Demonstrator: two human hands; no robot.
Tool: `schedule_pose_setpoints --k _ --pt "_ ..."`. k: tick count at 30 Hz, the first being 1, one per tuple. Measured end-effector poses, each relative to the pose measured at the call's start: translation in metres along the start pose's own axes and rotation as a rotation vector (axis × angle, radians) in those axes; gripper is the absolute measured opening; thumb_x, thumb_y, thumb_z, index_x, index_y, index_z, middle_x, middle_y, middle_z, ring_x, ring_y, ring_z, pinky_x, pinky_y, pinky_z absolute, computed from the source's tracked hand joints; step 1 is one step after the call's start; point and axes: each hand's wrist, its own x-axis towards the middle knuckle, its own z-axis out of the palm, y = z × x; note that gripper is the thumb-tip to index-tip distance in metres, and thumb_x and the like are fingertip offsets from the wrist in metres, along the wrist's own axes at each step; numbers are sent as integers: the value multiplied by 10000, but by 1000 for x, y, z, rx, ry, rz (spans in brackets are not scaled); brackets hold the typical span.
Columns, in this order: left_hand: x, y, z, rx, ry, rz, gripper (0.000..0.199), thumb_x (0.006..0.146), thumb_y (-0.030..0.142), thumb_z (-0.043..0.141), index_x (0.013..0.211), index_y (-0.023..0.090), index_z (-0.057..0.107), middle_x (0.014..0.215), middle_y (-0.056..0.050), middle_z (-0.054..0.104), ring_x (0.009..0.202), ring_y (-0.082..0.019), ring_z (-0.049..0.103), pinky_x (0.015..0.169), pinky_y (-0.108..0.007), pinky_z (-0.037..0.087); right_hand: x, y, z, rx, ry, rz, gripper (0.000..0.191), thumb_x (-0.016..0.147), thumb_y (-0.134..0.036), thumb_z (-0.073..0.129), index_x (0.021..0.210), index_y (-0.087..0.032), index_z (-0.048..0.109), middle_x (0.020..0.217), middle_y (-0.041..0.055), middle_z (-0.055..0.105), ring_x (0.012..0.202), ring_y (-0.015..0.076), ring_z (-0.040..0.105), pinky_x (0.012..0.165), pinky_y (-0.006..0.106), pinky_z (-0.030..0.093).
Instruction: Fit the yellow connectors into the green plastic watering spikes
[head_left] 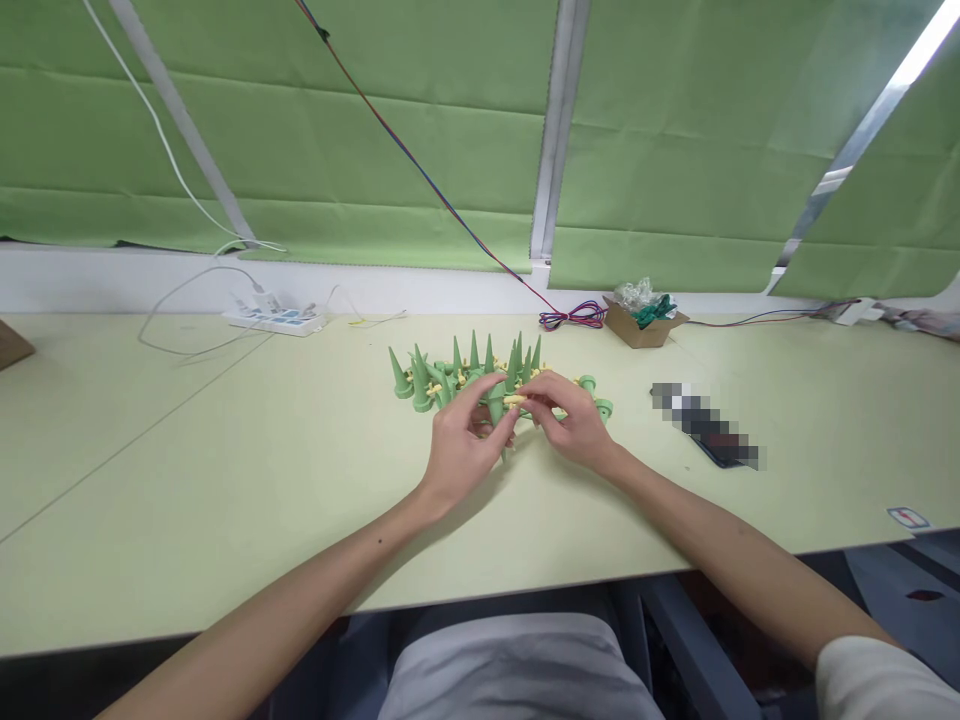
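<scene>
My left hand (471, 440) is closed around a green plastic cone (496, 404), which points downward with its wide base up. Fingertips of my right hand (564, 415) pinch a small yellow plastic piece (514, 400) against the cone's side. Both hands meet just above the table, in front of a cluster of green cones (421, 385) that mostly stand upright on round bases. Small yellow pieces (435, 389) lie among them. By my right hand are some short green round parts (603, 408). My fingers hide part of the cluster.
A pale table (262, 500) spans the view. Behind are a power strip (277, 318) with white cables, a coiled red-blue wire (574, 317) and a small cardboard box (643, 328) holding plastic wrap. A blurred-out dark object (709, 428) lies to the right.
</scene>
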Motion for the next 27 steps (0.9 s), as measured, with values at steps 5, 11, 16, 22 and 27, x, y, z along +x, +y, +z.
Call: schedule_pose_setpoints --k 5,11,16,22,27 --pt "0 0 1 -37 -7 -16 381 857 315 690 1215 223 598 837 -6 682 554 -140 670 557 -293 609 -1 1 0 10 -3 22 115 986 -198 538 1000 -215 651 853 58 635 717 159 574 588 291 490" --pt "1 -5 2 -143 -28 -95 429 850 326 701 1242 217 566 671 34 625 548 -168 680 565 -308 617 -1 3 1 27 28 16 121 982 -198 552 1004 -216 669 901 70 644 695 146 585 547 277 494" --pt "1 -5 2 -148 -13 -113 433 837 349 717 1227 216 581 788 13 649 544 -155 683 562 -302 612 -1 3 2 57 43 12 108 976 -196 562 1007 -209 665 897 70 650 704 146 604 528 259 492" --pt "0 -4 1 -116 -23 -91 436 845 347 709 1239 211 579 651 41 615 528 -160 669 558 -293 605 -2 1 2 55 25 38 85 967 -188 574 995 -200 653 829 45 622 659 133 588 542 255 486" --pt "-1 -2 2 -132 -23 -95 441 844 348 708 1239 204 578 679 30 633 533 -156 669 558 -289 608 -3 2 2 45 33 51 82 973 -215 568 978 -199 649 810 44 626 642 134 581 552 265 487"
